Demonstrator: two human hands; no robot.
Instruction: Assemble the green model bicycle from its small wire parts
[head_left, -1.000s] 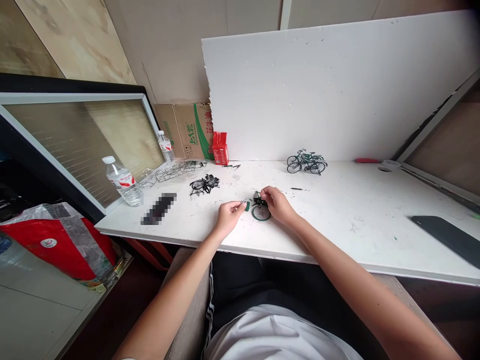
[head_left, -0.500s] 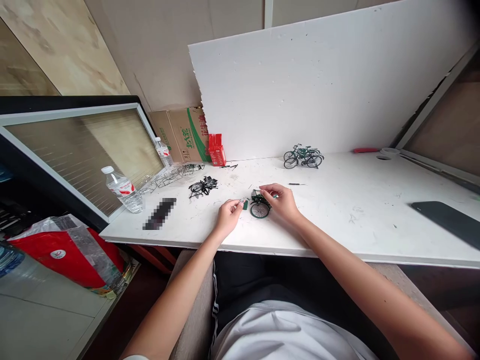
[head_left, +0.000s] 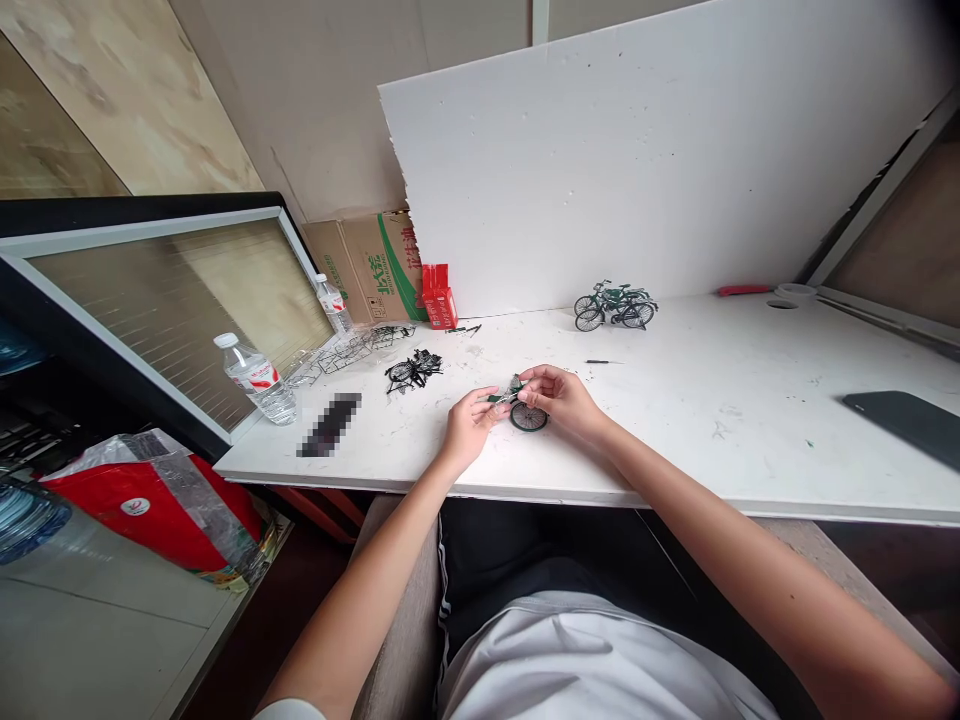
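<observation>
In front of me a green model bicycle (head_left: 529,417) stands near the desk's front edge, its rear half hidden behind my right hand (head_left: 564,403). The fingers of that hand are closed around the bicycle near its small wire basket (head_left: 515,384). My left hand (head_left: 468,428) pinches a small silver and green part (head_left: 496,398) beside the basket, too small to make out fully. The fingertips of both hands are almost touching. Farther back, more assembled model bicycles (head_left: 615,307) stand close together.
Black bicycle pieces (head_left: 414,371) and thin wire-like frames (head_left: 352,350) lie on the left of the white desk (head_left: 675,440). Two water bottles (head_left: 259,380), a red box (head_left: 439,297) and a carton (head_left: 367,268) are there too. A thin screwdriver (head_left: 600,362) and a dark phone-like slab (head_left: 904,430) lie rightward.
My left hand has brought the small part right up to the bicycle and my right fingertips. The right thumb has moved in toward the part. The whole view has shifted slightly.
</observation>
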